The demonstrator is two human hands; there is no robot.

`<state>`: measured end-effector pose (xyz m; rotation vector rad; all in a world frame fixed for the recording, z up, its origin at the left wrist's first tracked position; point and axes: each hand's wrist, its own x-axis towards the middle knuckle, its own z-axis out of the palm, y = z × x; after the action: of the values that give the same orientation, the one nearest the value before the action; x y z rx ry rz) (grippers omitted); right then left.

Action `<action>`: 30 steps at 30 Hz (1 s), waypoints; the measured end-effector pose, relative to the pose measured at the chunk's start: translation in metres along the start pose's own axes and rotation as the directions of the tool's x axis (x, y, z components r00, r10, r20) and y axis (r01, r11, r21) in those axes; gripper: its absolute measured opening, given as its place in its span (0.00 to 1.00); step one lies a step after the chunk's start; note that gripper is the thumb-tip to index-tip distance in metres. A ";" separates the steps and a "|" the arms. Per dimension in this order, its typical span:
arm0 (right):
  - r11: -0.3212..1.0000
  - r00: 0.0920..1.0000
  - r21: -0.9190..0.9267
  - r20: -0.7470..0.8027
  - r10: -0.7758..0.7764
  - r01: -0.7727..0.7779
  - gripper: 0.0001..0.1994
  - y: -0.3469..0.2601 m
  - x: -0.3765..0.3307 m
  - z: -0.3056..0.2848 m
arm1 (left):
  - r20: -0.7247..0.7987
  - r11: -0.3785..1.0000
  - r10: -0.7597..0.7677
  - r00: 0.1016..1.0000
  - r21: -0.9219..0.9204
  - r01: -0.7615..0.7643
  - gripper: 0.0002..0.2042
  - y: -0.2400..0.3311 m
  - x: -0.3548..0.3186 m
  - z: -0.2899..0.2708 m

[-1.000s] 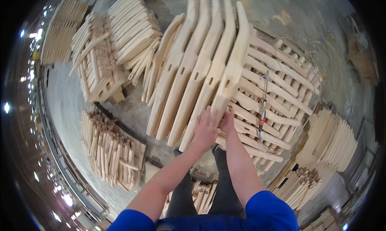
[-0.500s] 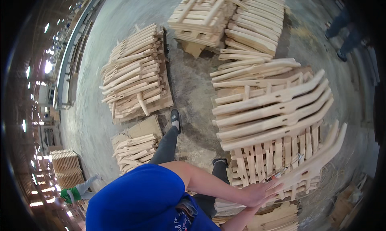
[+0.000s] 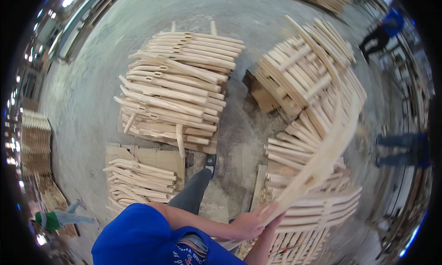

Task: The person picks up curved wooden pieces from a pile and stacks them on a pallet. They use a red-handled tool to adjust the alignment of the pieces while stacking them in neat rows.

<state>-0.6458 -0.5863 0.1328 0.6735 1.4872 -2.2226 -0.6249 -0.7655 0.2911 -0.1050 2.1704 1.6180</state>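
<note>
A long pale curved wooden piece (image 3: 309,178) with a slot cut through it slants up and away from my hands, over the right-hand stacks. Closed round its near end is my left hand (image 3: 250,224). My right hand (image 3: 275,220) grips the same end from the right side, close against the left. I cannot tell whether a second piece lies along it. Below and beyond sits a stack of similar curved pieces (image 3: 340,205), laid across a layer of slats (image 3: 294,242). A thin tool with a red part (image 3: 286,250) rests on these slats.
A large stack of slotted wooden pieces (image 3: 179,87) stands ahead left; a smaller pile (image 3: 142,179) lies on cardboard (image 3: 159,161) nearer. Another tall stack (image 3: 290,71) is at the far right. Other people (image 3: 391,23) stand to the right; one in green (image 3: 48,221) is left.
The wooden piece has swung from pointing right to pointing up and away, both hands still on it. The view has turned to the right, and my hands appear farther left.
</note>
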 end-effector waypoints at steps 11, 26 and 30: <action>0.634 0.767 -0.685 0.604 0.219 0.358 0.16 0.002 0.206 0.444 | -0.850 0.967 -0.162 0.501 -0.238 -0.091 0.45 -0.119 0.058 -0.286; -0.464 0.469 -0.264 0.782 0.410 0.846 0.29 0.079 0.353 0.756 | -0.605 0.849 -0.327 0.726 -0.525 -0.055 0.48 -0.301 0.220 -0.505; -0.260 0.407 -0.335 0.859 0.312 0.906 0.22 0.104 0.328 0.667 | -0.546 0.930 -0.349 0.761 -0.303 0.209 0.39 -0.319 0.229 -0.450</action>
<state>-0.9729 -1.2599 0.0808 -1.5253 2.2199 -0.3672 -0.8650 -1.2411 0.0200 -1.0977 2.2207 1.8015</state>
